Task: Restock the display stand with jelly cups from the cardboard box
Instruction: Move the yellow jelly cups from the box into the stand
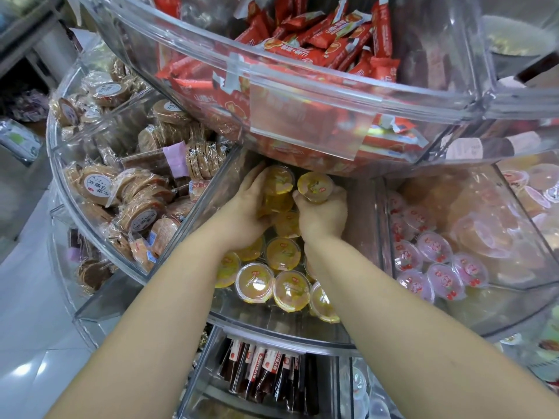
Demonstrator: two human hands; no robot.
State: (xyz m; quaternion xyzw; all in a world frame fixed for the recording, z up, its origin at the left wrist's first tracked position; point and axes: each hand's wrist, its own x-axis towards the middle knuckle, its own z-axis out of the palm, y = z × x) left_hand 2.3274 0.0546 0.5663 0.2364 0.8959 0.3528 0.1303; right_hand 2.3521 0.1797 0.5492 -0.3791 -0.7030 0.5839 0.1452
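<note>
Deep inside the middle tier of the clear display stand (302, 328), under the overhanging bin of red snack packets (317, 46), both hands are at work in the compartment of yellow jelly cups (282, 254). This looks like the placing step: cups are being set down and packed toward the back of the wedge. The right hand (322, 213) has its grip curled round one jelly cup (314, 184), lid tilted toward the camera, held just above the pile. The left hand (246, 207) lies with fingers nearly straight, pressed against the side of another cup (278, 179) at the rear, steadying or pushing rather than clasping it. The next move probably calls for lowering the held cup into the gap between the hands and letting go without toppling its neighbours. The cups are small, round and translucent, filled with yellow jelly and sealed with film lids bearing a small red mark; several lie on their sides near the front wall. The cardboard box is not in view. Pink-lidded cups (435, 246) fill the compartment to the right, wrapped round biscuits (142, 213) the one to the left.
</note>
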